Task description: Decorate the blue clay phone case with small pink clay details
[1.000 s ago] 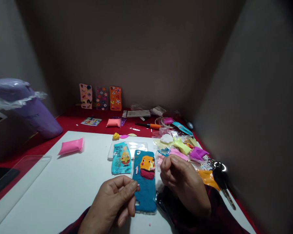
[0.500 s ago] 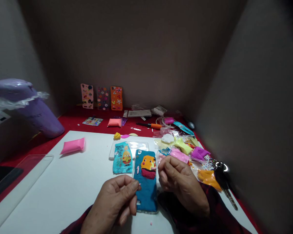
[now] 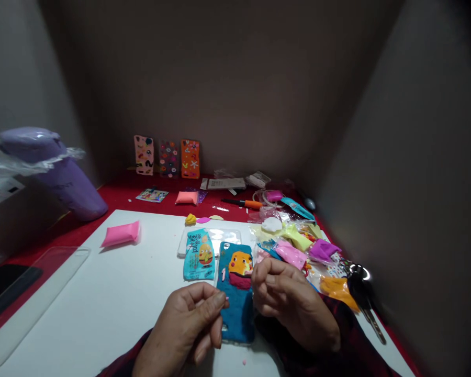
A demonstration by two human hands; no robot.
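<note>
A phone case covered in teal clay (image 3: 236, 303) lies on the white board (image 3: 113, 293), with an orange face and a dark red patch modelled on it. My left hand (image 3: 188, 327) rests at the case's left edge, thumb and forefinger pinched on that edge. My right hand (image 3: 288, 301) is curled at the case's right edge near the orange face, fingers closed; what they hold is hidden. A teal snack packet (image 3: 198, 254) lies just left of the case, on top of a clear case (image 3: 227, 238).
Several bags of coloured clay (image 3: 298, 246) are heaped at the right, with keys (image 3: 361, 288) beside them. A pink clay pack (image 3: 121, 233) lies at the left. A purple object (image 3: 58, 173), three decorated cases (image 3: 168, 157) and an orange-handled tool (image 3: 243, 203) stand further back.
My right hand has moved left and closer to the case's right edge. The left hand keeps its pinch at the left edge. The view has shifted slightly.
</note>
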